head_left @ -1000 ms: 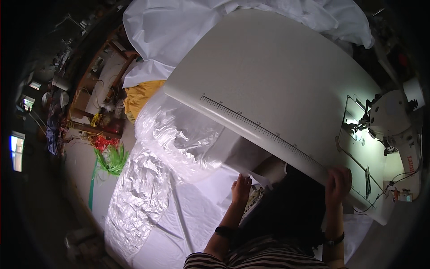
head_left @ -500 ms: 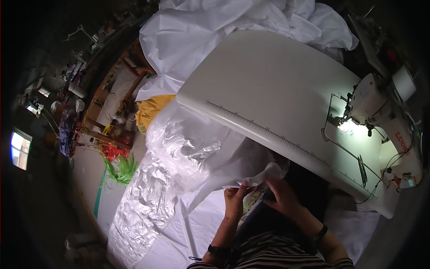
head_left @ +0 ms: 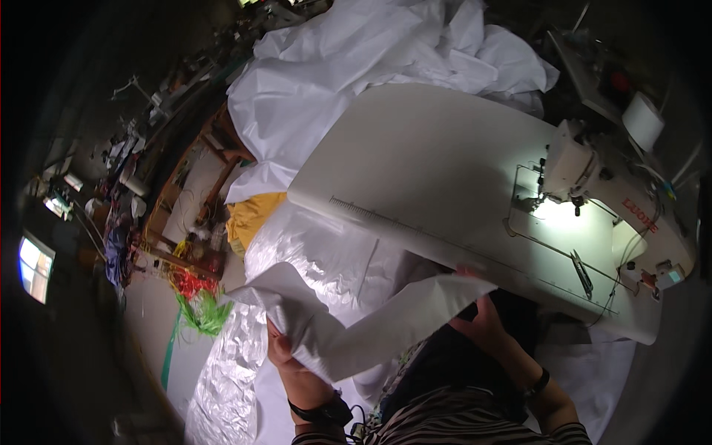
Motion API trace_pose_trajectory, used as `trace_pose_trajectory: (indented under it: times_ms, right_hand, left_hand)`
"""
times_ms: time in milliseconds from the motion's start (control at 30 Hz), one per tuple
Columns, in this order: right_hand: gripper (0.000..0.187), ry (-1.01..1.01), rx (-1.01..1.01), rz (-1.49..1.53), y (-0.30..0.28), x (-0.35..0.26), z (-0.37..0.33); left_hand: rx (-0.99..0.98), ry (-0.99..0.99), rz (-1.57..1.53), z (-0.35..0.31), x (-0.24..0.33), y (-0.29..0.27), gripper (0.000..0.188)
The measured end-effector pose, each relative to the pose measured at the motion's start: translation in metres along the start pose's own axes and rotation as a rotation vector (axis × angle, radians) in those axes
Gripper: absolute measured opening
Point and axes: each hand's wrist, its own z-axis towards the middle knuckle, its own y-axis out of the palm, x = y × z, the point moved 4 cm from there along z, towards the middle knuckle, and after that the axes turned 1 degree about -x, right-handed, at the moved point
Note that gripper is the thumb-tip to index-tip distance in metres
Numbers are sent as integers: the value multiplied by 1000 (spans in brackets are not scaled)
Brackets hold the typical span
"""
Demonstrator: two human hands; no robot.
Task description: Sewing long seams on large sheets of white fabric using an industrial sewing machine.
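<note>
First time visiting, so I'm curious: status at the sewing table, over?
Left hand, right hand: both gripping white fabric strip. Strip spread between them. Thread snips on tabletop, clear of strip.

We find the room dim, with daylight at a small window [head_left: 35, 265] on the far left and a strong white light [head_left: 569, 211] pooled on the right part of the pale table [head_left: 415, 152]. To the left we note a brown wooden frame [head_left: 237, 153] above a pale floor [head_left: 148, 315] marked by a green stripe [head_left: 171, 348]. We record the outer edges as too dark to inspect.
</note>
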Motion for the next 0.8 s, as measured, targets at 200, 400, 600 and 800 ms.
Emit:
trace_pose_trajectory:
  times_ms: [200,400,600,800]
  right_hand:
    - [68,-253,-18,240,-21,-39,39]
    - [15,-205,336,80,-60,-69,38]
    - [26,-68,481,-8,-74,-64,42]
    - [27,-141,336,53,-66,-53,12]
  left_hand:
    - [-281,23,335,52,-1,41,59]
    - [-397,56,725,152,-28,81,56]
    - [-407,-440,1197,61,-131,66,31]
    - [-243,-241,1197,4,-131,-58,27]
